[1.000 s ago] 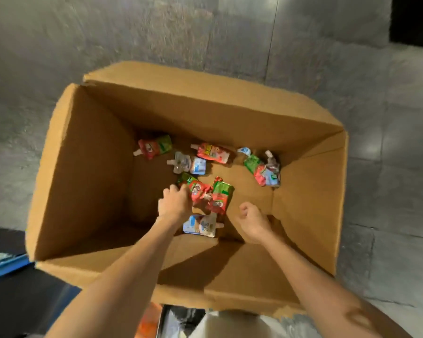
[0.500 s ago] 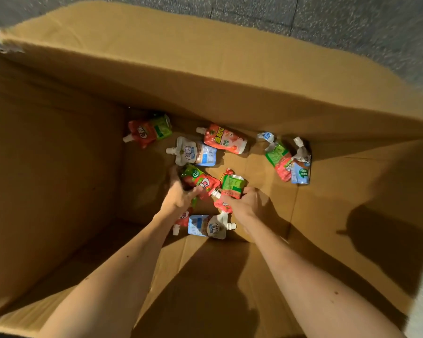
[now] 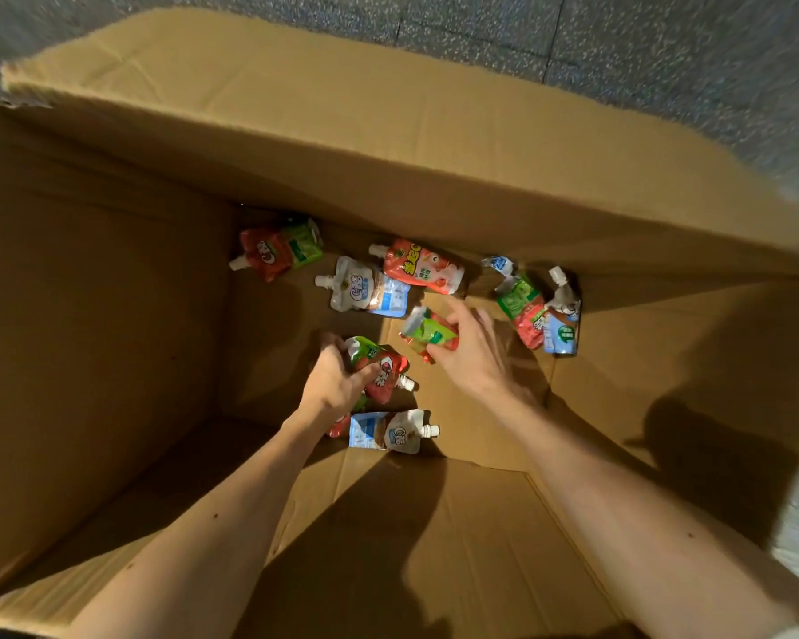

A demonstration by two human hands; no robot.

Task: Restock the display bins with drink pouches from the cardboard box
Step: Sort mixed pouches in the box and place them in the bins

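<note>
1. Both hands are getting properly onto pouches now, where half a second back they were only just arriving. The left hand (image 3: 333, 385) is curling round a red-and-green pouch (image 3: 381, 368), whose spout is now pointing out to the right. The right hand (image 3: 473, 357) is sitting a bit further towards the back wall with a green-fronted pouch (image 3: 430, 334).
2. Grip-wise, the left fingers are wrapping tight round their pouch. The right hand is looser: the thumb is pinching the pouch's near edge and the other fingers are spreading over the top.
3. All of this is happening deep down on the floor of the cardboard box (image 3: 111, 315).
4. Loose ones are lying around too. A near white-and-blue pouch (image 3: 390, 431) is sitting just beside the left wrist, and a far white-and-blue pouch (image 3: 367, 292) is touching an orange-red pouch (image 3: 418, 267). A corner pouch (image 3: 275, 251) is lying back left, and a small heap (image 3: 538, 311) is on the right.
5. I'm reckoning this is the grab step, one pouch per hand. The display bins aren't showing anywhere, so I can't tell how far along the restocking is.
6. Next it's probably calling for a firmer right-hand hold, then lifting both pouches up clear of those tall walls and over to the bins.
</note>
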